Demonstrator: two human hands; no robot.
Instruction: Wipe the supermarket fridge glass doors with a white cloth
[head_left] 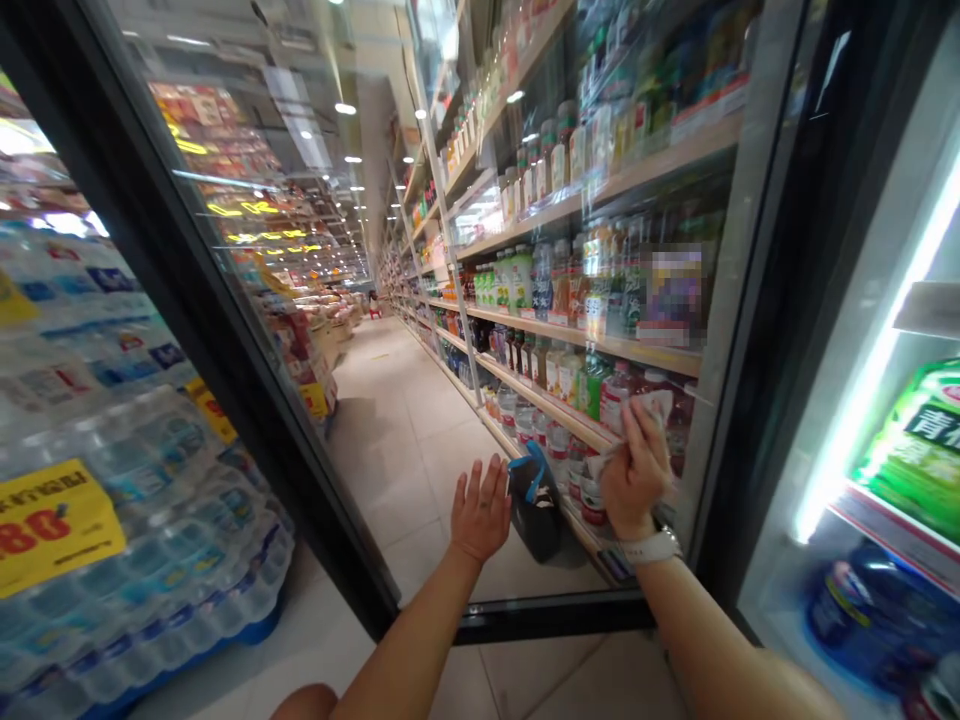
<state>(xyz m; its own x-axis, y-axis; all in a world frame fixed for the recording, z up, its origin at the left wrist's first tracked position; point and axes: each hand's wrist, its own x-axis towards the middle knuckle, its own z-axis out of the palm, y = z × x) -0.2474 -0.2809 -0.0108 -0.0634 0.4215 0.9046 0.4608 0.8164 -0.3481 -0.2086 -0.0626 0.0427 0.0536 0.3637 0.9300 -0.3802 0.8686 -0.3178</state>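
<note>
A framed glass door [420, 400] stands swung out in front of me. My left hand [481, 508] lies with its fingers spread, palm toward the lower pane, and appears to rest on it. Farther right, my right hand [637, 475] presses a crumpled pale cloth [657, 406] on the glass; part of the cloth is hidden by the fingers. A pale watch [651, 547] is on the right wrist. Through the pane, between my hands, a dark container [535, 515] with a blue strip at its top shows on the floor.
Beyond the glass, shelves of bottles [555, 270] line a tiled aisle [409, 400]. Packs of bottled water [150, 540] with a yellow price sign [60, 525] are stacked at left. To the right is a lit cooler with a green bottle [919, 445] and a blue bottle [877, 610].
</note>
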